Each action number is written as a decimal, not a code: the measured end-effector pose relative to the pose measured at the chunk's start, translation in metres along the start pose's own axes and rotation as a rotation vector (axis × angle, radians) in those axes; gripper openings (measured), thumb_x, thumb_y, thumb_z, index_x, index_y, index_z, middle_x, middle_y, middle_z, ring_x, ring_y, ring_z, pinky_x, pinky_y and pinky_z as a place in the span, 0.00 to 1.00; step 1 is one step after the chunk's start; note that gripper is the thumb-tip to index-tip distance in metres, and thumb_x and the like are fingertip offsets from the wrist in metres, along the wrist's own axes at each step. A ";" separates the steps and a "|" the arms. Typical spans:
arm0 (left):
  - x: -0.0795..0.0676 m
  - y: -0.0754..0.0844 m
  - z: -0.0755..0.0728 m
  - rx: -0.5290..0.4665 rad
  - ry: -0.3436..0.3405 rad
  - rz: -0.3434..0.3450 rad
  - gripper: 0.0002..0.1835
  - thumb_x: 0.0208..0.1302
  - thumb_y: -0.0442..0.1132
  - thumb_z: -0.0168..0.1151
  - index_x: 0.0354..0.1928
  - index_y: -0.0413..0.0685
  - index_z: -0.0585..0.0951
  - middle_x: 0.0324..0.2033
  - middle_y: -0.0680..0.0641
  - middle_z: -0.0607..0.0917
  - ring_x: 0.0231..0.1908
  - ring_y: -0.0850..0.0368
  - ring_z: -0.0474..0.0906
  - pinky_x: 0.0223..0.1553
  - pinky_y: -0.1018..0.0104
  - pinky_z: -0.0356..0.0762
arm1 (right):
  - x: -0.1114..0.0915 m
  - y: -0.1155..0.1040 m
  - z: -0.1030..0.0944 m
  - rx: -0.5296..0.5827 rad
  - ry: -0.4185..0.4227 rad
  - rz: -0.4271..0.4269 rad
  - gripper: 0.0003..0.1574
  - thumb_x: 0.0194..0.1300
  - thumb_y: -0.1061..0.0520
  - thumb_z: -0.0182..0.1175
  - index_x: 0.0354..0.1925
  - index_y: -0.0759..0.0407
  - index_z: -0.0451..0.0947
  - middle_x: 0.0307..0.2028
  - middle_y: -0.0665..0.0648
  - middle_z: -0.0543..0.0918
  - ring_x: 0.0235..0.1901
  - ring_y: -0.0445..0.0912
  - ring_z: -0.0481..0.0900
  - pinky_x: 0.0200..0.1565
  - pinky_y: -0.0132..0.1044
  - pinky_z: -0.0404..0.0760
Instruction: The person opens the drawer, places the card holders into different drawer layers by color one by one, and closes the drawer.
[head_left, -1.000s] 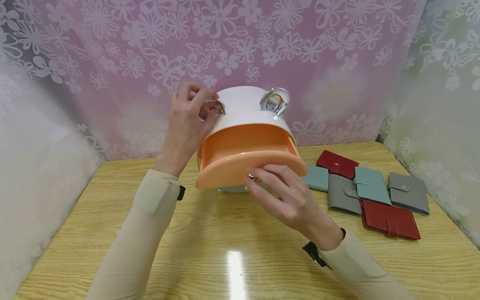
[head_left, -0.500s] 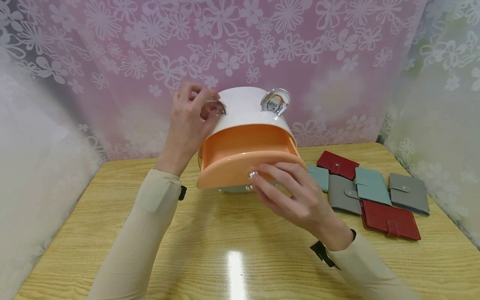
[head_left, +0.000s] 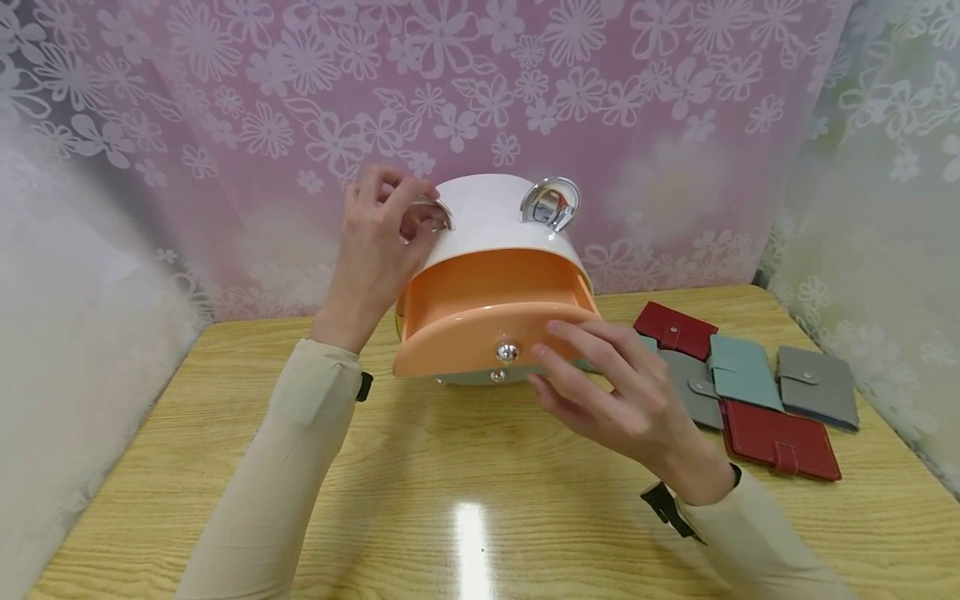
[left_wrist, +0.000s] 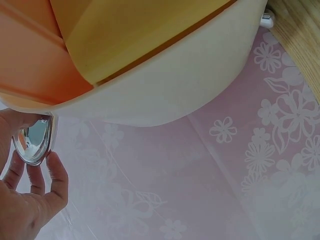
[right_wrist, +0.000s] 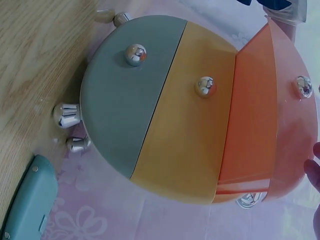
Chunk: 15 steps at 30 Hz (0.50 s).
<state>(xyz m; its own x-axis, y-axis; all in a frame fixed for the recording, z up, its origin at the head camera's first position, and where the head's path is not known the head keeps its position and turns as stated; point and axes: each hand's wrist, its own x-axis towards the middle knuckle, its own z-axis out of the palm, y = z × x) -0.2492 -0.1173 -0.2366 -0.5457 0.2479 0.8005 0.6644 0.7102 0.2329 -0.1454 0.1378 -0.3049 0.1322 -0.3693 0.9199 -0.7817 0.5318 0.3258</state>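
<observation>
A round white drawer box (head_left: 487,208) with chrome ears stands at the back middle of the table. Its top orange drawer (head_left: 450,337) is pulled out and has a chrome knob (head_left: 507,352). Below, the yellow drawer (right_wrist: 195,125) and the green drawer (right_wrist: 132,100) are closed. My left hand (head_left: 382,237) holds the left chrome ear (left_wrist: 34,142) between thumb and fingers. Beside the knob, to its right, is my right hand (head_left: 611,387), fingers loosely bent and holding nothing. Whether its fingertips touch the drawer front, I cannot tell.
On the right of the wooden table (head_left: 420,492) lie several small wallets: red (head_left: 675,327), green (head_left: 742,371), grey (head_left: 817,386), and another red wallet (head_left: 783,437) nearer the front. A pink flowered curtain (head_left: 480,92) hangs behind. The right chrome ear (head_left: 551,204) stands free.
My right hand has let go of the orange drawer's knob and moved to the right, leaving the knob uncovered. The drawer stays pulled out. My left hand keeps its hold on the ear.
</observation>
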 end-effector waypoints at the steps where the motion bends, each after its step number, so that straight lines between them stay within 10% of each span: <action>1: 0.000 0.000 0.000 0.000 -0.001 -0.003 0.09 0.65 0.34 0.67 0.47 0.45 0.83 0.46 0.39 0.74 0.46 0.44 0.74 0.54 0.52 0.61 | -0.001 0.001 -0.001 -0.007 -0.001 0.001 0.14 0.67 0.51 0.65 0.42 0.61 0.87 0.42 0.65 0.89 0.40 0.60 0.85 0.30 0.48 0.82; 15: 0.000 -0.001 0.001 -0.002 0.014 0.010 0.10 0.64 0.32 0.67 0.48 0.45 0.83 0.47 0.39 0.75 0.47 0.42 0.73 0.53 0.51 0.61 | -0.013 0.008 -0.008 -0.117 0.007 0.027 0.23 0.68 0.42 0.61 0.43 0.60 0.87 0.43 0.65 0.89 0.35 0.60 0.82 0.28 0.51 0.78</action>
<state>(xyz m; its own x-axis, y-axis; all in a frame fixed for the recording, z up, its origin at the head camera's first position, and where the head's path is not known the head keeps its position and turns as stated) -0.2499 -0.1174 -0.2376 -0.5313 0.2459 0.8107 0.6708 0.7065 0.2253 -0.1484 0.1530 -0.3126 0.1164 -0.3489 0.9299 -0.7087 0.6268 0.3239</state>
